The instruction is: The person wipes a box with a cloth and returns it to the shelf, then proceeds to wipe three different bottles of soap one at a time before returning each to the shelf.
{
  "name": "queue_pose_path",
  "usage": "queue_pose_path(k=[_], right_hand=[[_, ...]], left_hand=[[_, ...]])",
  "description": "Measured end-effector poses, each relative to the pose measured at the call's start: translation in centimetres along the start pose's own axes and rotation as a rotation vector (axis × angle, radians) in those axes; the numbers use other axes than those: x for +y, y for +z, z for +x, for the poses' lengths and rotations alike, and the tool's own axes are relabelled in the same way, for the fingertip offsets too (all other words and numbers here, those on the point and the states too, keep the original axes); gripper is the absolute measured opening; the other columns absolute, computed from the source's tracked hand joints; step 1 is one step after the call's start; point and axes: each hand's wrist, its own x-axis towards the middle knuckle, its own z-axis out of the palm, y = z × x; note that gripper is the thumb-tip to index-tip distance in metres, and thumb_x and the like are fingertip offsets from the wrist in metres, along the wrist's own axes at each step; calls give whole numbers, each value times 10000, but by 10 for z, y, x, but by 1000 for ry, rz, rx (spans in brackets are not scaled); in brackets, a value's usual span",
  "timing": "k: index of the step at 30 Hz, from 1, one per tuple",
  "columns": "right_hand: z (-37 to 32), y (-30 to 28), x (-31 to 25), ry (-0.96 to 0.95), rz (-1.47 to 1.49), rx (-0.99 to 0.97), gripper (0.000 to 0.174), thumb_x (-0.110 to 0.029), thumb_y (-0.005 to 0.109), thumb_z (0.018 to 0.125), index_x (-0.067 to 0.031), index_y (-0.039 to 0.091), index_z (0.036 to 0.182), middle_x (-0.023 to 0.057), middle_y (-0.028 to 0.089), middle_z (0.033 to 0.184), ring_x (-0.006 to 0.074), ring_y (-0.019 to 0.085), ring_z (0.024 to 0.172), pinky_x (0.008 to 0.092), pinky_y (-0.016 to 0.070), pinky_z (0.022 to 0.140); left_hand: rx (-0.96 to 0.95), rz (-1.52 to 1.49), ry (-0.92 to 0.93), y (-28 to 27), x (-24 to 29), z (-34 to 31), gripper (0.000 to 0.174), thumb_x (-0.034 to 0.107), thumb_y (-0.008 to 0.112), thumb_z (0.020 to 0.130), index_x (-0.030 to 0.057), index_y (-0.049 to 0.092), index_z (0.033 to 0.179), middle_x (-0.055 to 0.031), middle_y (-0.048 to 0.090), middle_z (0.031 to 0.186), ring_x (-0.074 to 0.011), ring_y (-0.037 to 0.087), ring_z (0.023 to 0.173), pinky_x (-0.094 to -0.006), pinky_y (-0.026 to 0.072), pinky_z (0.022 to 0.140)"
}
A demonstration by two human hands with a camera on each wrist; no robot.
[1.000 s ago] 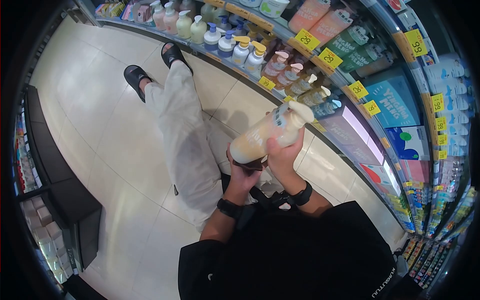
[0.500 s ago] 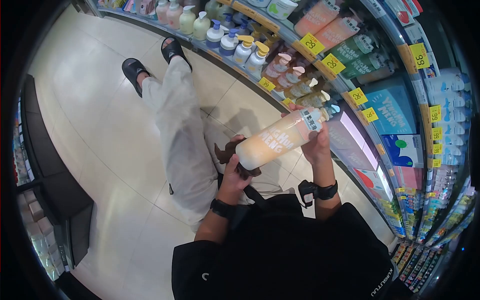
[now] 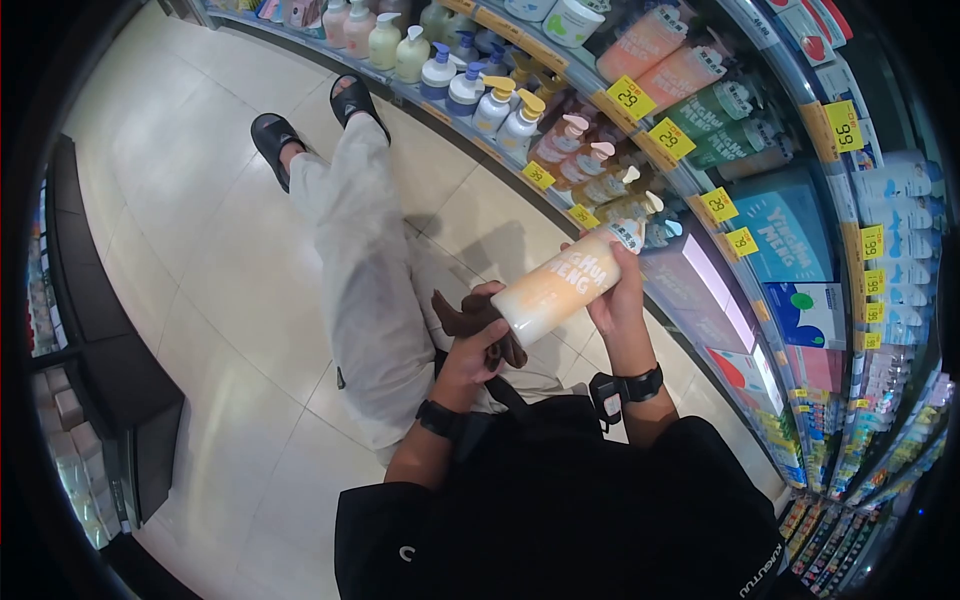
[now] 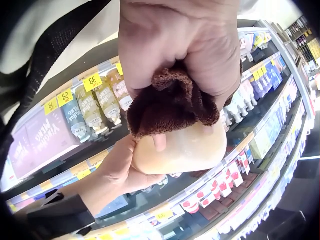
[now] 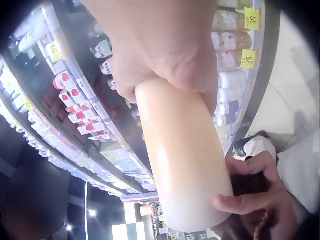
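A peach-and-white pump bottle [image 3: 560,290] is held tilted above the lap, its lettered label facing up and its base toward the body. My right hand [image 3: 622,300] grips it near the neck, thumb along the side; that grip also shows in the right wrist view, over the bottle's [image 5: 185,155] upper end. My left hand [image 3: 468,358] holds a bunched brown cloth [image 3: 465,312] against the bottle's base. In the left wrist view the cloth [image 4: 172,107] is bunched below the palm, and a fingertip shows on the bottle [image 4: 185,150].
A shelf rack with several pump bottles [image 3: 495,105] and yellow price tags [image 3: 630,97] curves along the right. A purple box [image 3: 695,280] stands close beyond my right hand. A dark display stand [image 3: 120,350] is at the left. Outstretched legs [image 3: 360,290] lie on the tiled floor.
The right hand has shifted from the bottle's side to its neck. The bottle has rolled, bringing the label upward. More of the brown cloth now shows around the left hand.
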Motion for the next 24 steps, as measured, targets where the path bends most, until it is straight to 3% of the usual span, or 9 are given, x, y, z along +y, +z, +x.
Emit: queue_pose_path(k=[5, 8, 11, 12, 15, 16, 19, 22, 24], right_hand=[[2, -8, 1, 130, 141, 156, 402, -279, 549, 870, 2, 445, 1138, 212, 554, 1072, 408, 574, 1011, 530, 493, 874], [-1, -12, -6, 95, 125, 186, 396, -272, 554, 865, 2, 454, 1132, 197, 568, 1042, 383, 591, 977, 510, 498, 871], [2, -26, -22, -206, -131, 161, 384, -241, 570, 854, -5, 457, 1134, 176, 576, 1027, 350, 604, 952, 488, 502, 874], [-3, -14, -39, -297, -137, 124, 404, -92, 659, 804, -26, 461, 1151, 109, 583, 1035, 233, 607, 943, 394, 510, 856], [-8, -4, -85, -688, -581, 82, 564, -83, 742, 735, -29, 427, 1200, 114, 568, 1131, 184, 557, 1029, 323, 453, 908], [-6, 0, -104, -824, -714, 52, 576, -88, 755, 717, -37, 423, 1185, 133, 554, 1166, 230, 568, 1054, 358, 463, 919], [-7, 14, -153, -1034, -639, -33, 544, -23, 739, 721, -71, 407, 1149, 156, 530, 1194, 333, 566, 1098, 434, 480, 923], [-4, 10, -205, -1216, -995, 20, 541, -4, 748, 697, -68, 424, 1125, 136, 495, 1231, 241, 538, 1086, 370, 453, 939], [0, 10, -222, -1263, -1096, 62, 538, -37, 785, 644, -48, 465, 1076, 123, 470, 1213, 223, 519, 1063, 348, 449, 918]], left_hand=[[-41, 51, -65, -3, 0, -1, 475, -27, 640, 806, 110, 460, 1223, -57, 488, 1194, -203, 573, 1026, -357, 545, 773], [4, 112, -106, 0, -2, 2, 501, -10, 635, 811, 102, 433, 1255, -66, 487, 1206, -200, 571, 1028, -360, 548, 766], [65, 274, -222, 11, -1, 8, 510, 32, 615, 832, 96, 395, 1287, -86, 494, 1211, -194, 570, 999, -350, 551, 751], [78, 345, -269, 7, -3, 9, 455, 44, 614, 837, 110, 430, 1248, -66, 517, 1137, -175, 580, 923, -330, 549, 717], [153, 391, -288, 4, -7, 8, 370, 86, 640, 835, 134, 479, 1165, -28, 525, 995, -155, 589, 790, -307, 532, 635], [178, 403, -293, 7, -4, 7, 351, 97, 648, 833, 138, 487, 1143, -20, 521, 965, -153, 591, 767, -302, 525, 618], [244, 441, -287, 14, 2, 7, 328, 120, 662, 830, 143, 496, 1112, -14, 517, 915, -153, 593, 735, -297, 515, 590], [263, 448, -280, 14, 1, 6, 319, 128, 664, 830, 145, 499, 1103, -12, 516, 901, -154, 594, 734, -297, 511, 581], [265, 446, -274, 13, 0, 4, 312, 128, 662, 832, 145, 501, 1099, -11, 515, 898, -153, 595, 736, -298, 509, 578]])
